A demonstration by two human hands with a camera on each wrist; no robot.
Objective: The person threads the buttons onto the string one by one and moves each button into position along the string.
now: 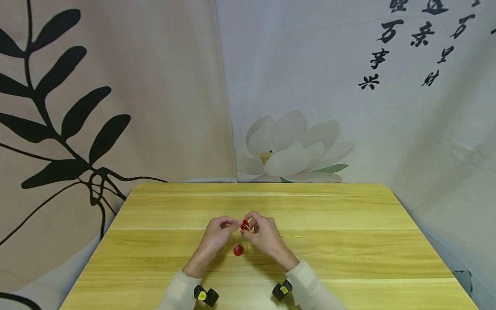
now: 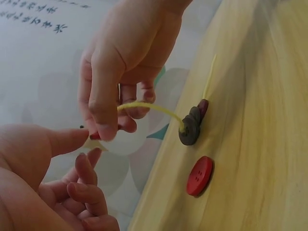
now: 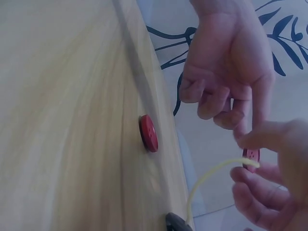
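Observation:
My right hand pinches a red four-hole button by its edge, above the table. A yellow cord arches from the stack up to the fingers of that hand. Close beside the button is my left hand, its thumb and forefinger stretched toward it with a gap between them in the left wrist view; whether they touch it is unclear. Dark grey buttons and a dark red one sit threaded on the cord. On the wood, nearer me, lies another red button.
The wooden table has rounded far corners. Cord trails along it to the right of my right hand. Behind stands a cloth backdrop printed with leaves, a lotus and writing.

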